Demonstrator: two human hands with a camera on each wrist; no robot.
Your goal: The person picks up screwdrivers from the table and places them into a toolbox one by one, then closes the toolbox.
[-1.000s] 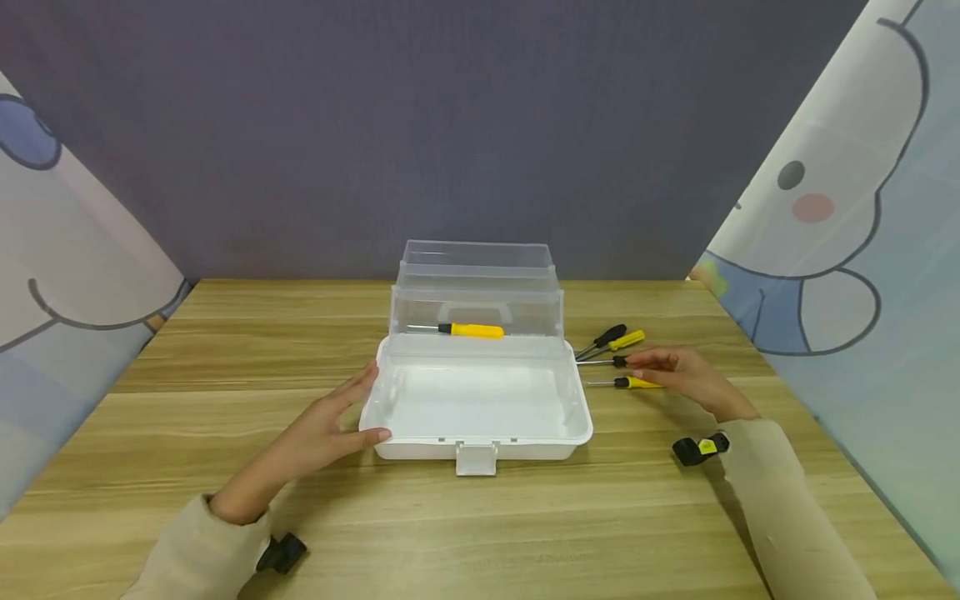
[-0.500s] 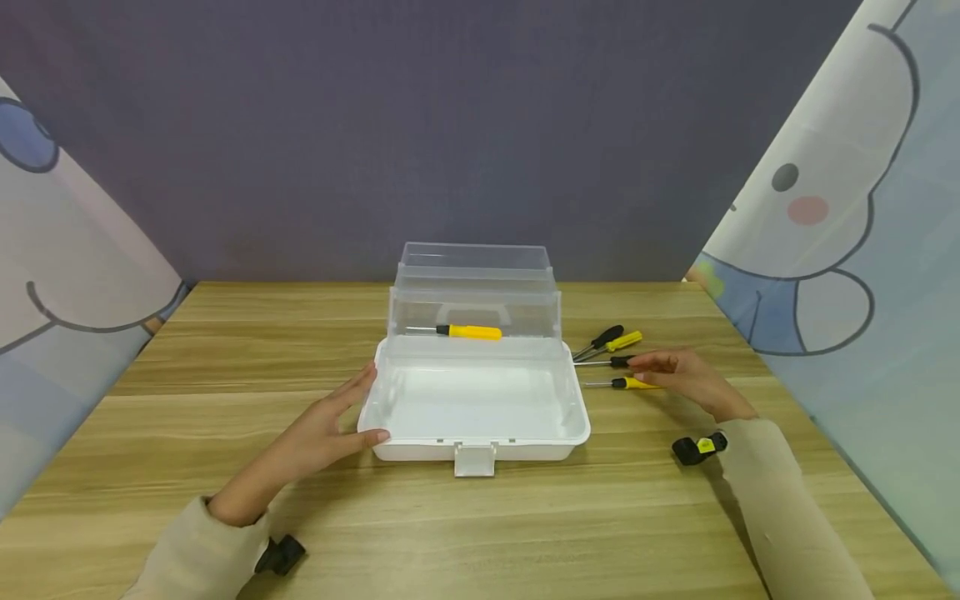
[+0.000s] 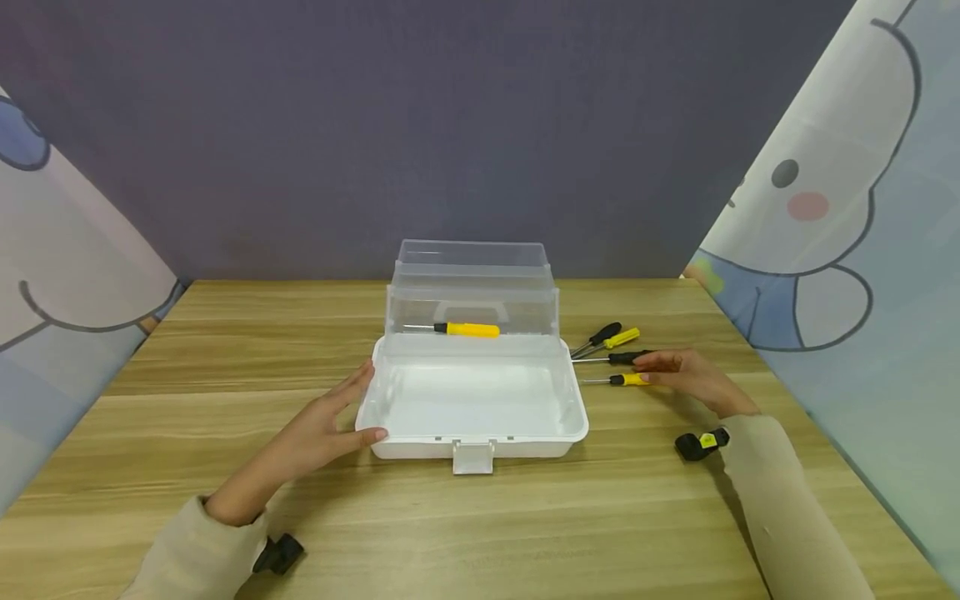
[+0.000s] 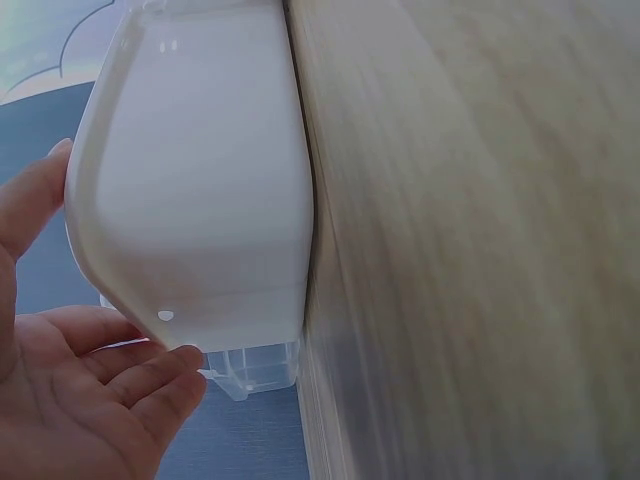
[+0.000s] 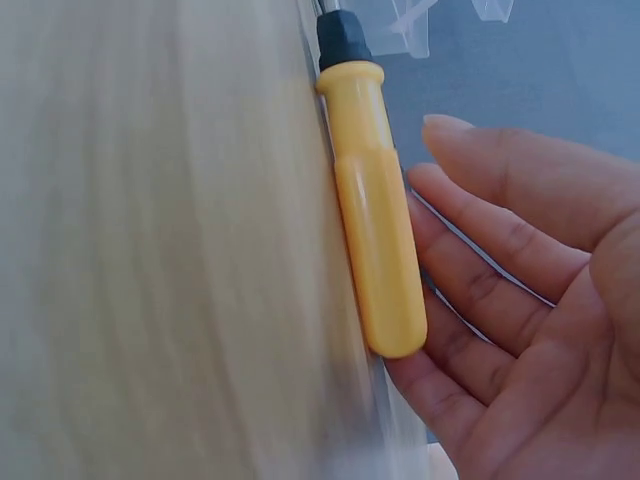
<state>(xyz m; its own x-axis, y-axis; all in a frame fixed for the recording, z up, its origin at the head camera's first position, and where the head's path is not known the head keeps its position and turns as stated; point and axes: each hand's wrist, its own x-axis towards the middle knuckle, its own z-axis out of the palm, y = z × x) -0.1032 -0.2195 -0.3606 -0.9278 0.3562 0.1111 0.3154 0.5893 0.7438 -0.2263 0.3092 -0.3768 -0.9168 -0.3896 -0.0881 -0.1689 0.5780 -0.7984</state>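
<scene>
At right hand (image 3: 690, 380), yellow-handled screwdriver (image 5: 380, 220) (white box (image 3: 480, 402) touching left hand (image 3: 322, 429))

Wood-grain table (image 3: 480, 533), open white box (image 3: 532, 448), four screwdrivers (image 3: 622, 357) beside it

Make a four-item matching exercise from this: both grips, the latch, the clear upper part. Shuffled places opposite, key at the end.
Column 1
1. Left grip
2. Right grip
3. Latch
4. Clear upper part

Column 2
A. Middle of the front of the white box
B. Raised at the back of the box
C. At a yellow screwdriver handle, right of the box
D. At the left end of the box

Pairs: 1-D, 2-C, 3-A, 4-B
</scene>
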